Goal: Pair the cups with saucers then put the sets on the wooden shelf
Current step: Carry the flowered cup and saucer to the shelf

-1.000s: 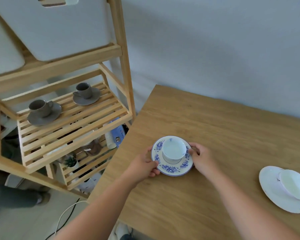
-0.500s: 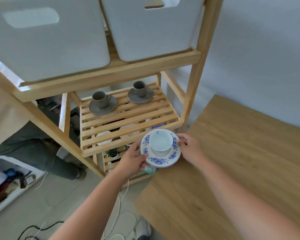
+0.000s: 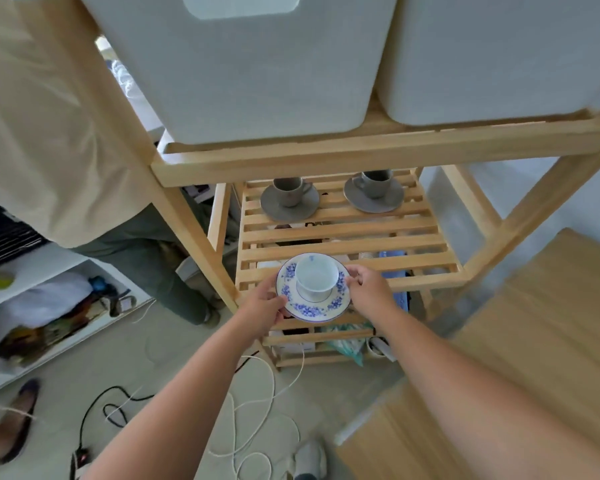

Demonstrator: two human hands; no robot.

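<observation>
Carrying 1 paired set toward the wooden shelf [image 3: 347, 252]: the left hand [image 3: 262, 306] pinches the left rim of the blue-flowered saucer [image 3: 312, 308], the right hand [image 3: 369, 285] pinches its right rim. Both hands grasp the saucer only; neither touches the white cup [image 3: 316, 277].

- Cup stands upright in the saucer's centre well, open mouth up. Gripping opposite edges likely keeps the saucer level so the loose cup does not slide or tip.
- Set sits in the air at the front edge of the slatted tier, overlapping the front rail in view. Cannot tell whether the saucer's far edge touches the slats yet.
- 2 grey sets already at the back of the same tier: grey cup on left saucer [image 3: 289, 202], grey cup on right saucer [image 3: 373, 194], side by side, apart from each other. Placing them at the rear leaves the front slats free, which is probably why this set comes in at the front.
- Upper tier holds 2 white bins [image 3: 243, 71], so clearance above the slats is limited; a low, level approach seems called for.
- Table [image 3: 541, 341] lies at right, well apart from the hands.

Judgement: pairing for this set is done; setting it down remains. Risk: slat gaps could rock the saucer foot if it lands unevenly.
</observation>
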